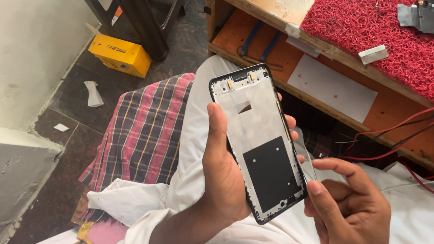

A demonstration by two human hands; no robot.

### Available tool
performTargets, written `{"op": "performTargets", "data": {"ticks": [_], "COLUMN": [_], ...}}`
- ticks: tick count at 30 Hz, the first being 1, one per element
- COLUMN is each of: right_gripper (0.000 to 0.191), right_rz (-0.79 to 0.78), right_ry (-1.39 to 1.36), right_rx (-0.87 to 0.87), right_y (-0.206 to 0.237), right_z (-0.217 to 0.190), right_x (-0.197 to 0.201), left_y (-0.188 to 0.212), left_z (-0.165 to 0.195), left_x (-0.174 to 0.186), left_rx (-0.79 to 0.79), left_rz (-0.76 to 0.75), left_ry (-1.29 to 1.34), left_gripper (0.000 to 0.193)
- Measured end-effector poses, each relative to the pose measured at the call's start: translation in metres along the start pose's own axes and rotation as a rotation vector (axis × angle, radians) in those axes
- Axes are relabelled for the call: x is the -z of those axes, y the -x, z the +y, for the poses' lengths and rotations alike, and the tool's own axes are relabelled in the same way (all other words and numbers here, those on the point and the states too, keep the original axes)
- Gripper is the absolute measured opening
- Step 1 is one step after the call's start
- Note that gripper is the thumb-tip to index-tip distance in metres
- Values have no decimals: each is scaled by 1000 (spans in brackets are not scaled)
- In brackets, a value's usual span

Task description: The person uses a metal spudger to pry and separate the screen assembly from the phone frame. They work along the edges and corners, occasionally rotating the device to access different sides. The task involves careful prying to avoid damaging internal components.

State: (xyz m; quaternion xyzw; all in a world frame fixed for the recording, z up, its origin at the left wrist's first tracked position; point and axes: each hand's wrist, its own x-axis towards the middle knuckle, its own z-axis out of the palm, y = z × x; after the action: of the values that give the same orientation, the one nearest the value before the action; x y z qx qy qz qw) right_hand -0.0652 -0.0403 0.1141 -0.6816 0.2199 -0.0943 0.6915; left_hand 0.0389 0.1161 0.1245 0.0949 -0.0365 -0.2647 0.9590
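My left hand [223, 175] grips a bare phone frame [257, 141] upright in front of me, thumb along its left edge and fingers behind the right edge. The frame is black-rimmed with a silvery inner plate and a black square pad in its lower half. My right hand [355, 212] is at the frame's lower right corner, thumb and forefinger pinching a thin clear strip [305, 158] that runs along the frame's right side. Both hands hover over my lap in white cloth.
A wooden workbench [269, 6] with a red mat [392, 38] stands ahead, carrying a grey phone part [425, 17]. Red wires [416, 121] hang from it. A checked cloth [148, 131], a yellow box [120, 55] and a dark stool [138, 5] are on the left.
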Motion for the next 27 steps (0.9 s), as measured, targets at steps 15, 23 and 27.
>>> {"op": "performTargets", "data": {"ticks": [15,23,27], "right_gripper": [22,19,19], "right_rz": [-13,3,12], "right_ry": [-265,-281,-285], "right_rx": [61,78,74], "right_y": [-3,-6,-6], "right_z": [-4,-7,-8], "right_x": [-9,-6,-6], "left_y": [10,9,10], "left_z": [-3,-12,-13], "left_x": [0,-2,0], "left_rx": [-26,34,21], "left_rz": [-13,18,-31], "left_ry": [-103,-96,-49], "left_gripper": [79,81,82]}}
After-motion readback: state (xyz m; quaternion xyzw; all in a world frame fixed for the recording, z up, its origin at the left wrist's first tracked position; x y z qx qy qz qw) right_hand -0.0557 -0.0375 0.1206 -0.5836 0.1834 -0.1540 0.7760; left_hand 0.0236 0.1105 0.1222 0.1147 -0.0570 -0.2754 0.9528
